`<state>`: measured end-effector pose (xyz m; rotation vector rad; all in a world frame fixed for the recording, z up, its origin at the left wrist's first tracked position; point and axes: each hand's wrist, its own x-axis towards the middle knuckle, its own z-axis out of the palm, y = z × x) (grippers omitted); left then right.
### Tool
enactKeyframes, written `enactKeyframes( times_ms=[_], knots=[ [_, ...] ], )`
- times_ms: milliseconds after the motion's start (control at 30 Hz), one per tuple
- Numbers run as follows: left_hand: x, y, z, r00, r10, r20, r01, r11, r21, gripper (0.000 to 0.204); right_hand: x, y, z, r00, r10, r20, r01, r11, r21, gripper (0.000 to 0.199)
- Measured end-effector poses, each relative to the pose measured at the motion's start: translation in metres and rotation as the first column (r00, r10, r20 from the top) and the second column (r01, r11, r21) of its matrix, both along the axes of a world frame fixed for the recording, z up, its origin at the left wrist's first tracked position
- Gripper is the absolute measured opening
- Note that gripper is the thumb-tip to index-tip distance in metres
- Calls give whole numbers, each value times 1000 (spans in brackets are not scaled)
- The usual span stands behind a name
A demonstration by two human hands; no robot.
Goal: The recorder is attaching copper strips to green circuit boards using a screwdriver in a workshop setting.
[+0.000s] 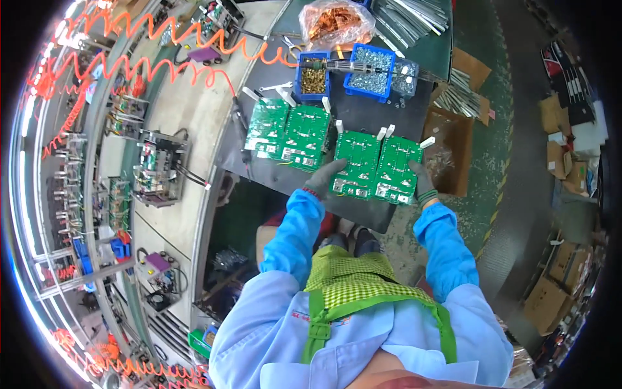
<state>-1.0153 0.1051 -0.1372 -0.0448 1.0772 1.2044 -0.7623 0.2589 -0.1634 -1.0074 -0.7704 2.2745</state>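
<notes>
Two green circuit boards (356,157) lie side by side before me, with white tabs along their far edge. My left hand (324,177), in a grey glove, grips the left edge of this pair, its thumb on top. On the opposite edge my right hand (424,183), gloved too, holds the right-hand circuit board (396,167). The fingers beneath the boards are hidden. Another pair of green circuit boards (306,133) with similar white tabs rests to the left on the dark worktable (405,111).
Behind the boards stand blue bins of brass-coloured parts (313,80) and silver screws (370,79), with a screwdriver-like tool (353,66) across them. Another dark tool (239,126) on an orange coiled hose lies left. An open cardboard box (448,149) stands right; a conveyor (184,123) runs left.
</notes>
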Motion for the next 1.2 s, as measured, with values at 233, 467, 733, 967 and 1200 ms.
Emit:
enactKeyframes(
  times_ms=[233, 467, 733, 967, 1200],
  knots=[
    [37, -69, -1, 902, 172, -397, -173, 984, 33, 48, 21, -5, -10, 996, 83, -30, -88, 957, -277, 59],
    [88, -37, 18, 942, 320, -98, -324, 946, -27, 35, 17, 3, 8, 997, 56, -55, -63, 990, -128, 63],
    [53, -26, 20, 913, 338, -227, -365, 926, -91, 40, 11, -2, -17, 995, 12, -97, -22, 994, -105, 55],
    [42, -42, 91, 937, -41, -347, -102, 917, -385, 54, 29, 8, -46, 998, 59, 24, -59, 998, -27, 67],
    [-123, -63, 113, 106, -45, -993, -210, 976, -66, 41, 37, 21, -6, 918, 182, 352, -332, 836, 436, 73]
  ],
)
